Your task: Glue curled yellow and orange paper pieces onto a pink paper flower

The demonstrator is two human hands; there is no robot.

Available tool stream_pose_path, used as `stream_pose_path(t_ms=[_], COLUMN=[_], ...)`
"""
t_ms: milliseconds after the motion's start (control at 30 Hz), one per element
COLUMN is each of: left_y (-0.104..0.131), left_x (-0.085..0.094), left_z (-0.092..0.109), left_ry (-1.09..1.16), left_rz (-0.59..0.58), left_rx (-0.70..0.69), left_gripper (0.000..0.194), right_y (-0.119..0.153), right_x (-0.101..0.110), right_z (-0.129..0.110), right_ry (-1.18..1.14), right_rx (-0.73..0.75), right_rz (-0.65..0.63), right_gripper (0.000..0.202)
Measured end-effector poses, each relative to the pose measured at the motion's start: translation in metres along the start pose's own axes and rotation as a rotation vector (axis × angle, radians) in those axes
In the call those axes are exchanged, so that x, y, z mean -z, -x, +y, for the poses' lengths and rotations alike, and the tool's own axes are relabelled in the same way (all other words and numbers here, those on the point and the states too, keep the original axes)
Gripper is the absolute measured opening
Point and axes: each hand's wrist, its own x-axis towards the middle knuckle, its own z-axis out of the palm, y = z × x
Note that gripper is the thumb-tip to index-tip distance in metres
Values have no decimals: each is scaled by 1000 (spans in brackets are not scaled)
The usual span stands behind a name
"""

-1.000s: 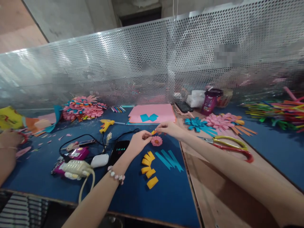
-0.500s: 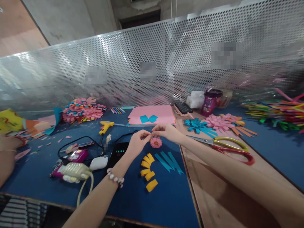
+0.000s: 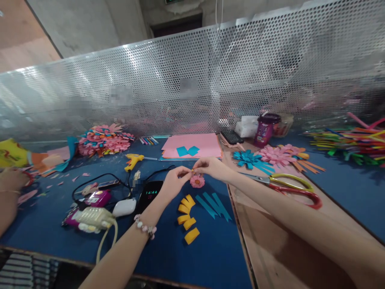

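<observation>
My left hand point(image 3: 178, 177) and my right hand point(image 3: 210, 167) meet over the blue table, fingertips pinched together. Between them shows a tiny bit of a yellow-orange paper strip point(image 3: 192, 171), mostly covered by the fingers. Right below the fingertips is a small pink paper flower point(image 3: 197, 182) with an orange centre; whether a finger touches it I cannot tell. Closer to me lie several curled yellow paper strips point(image 3: 191, 235), with blue paper strips point(image 3: 214, 205) to their right. A phone point(image 3: 149, 193) showing 14:44 rests beside my left wrist.
Scissors point(image 3: 288, 184) with yellow and red handles lie at right, near blue point(image 3: 247, 159) and pink paper flowers point(image 3: 278, 154). A yellow glue gun point(image 3: 132, 161), pink paper sheets point(image 3: 192, 142), a white earphone case point(image 3: 124, 207) and a cabled power strip point(image 3: 93, 217) surround my hands. Another person's hand point(image 3: 12, 180) is far left.
Both hands stay pinched over the pink flower, with only slight finger movement. The view has shifted a little.
</observation>
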Motion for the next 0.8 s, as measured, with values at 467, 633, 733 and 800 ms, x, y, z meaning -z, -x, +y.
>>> stream_pose_path(t_ms=[467,633,733,800], left_y=[0,1,0,0], left_x=[-2,-5,-6,-5], left_z=[-3,-10,-12,-10], left_ry=[-74,-410,-518,-542], left_rz=[-2,-17,-24,-38], left_rx=[-37,-190,-185,-166], left_gripper=[18,33,39,36], right_y=[0,-7,-10,-11], right_x=[8,31,40,41], right_z=[-1,20,34,38], right_ry=[114,236,279,296], right_rx=[-60,-79,-110,-114], right_rz=[14,100,94,85], right_gripper=[13,12,15,18])
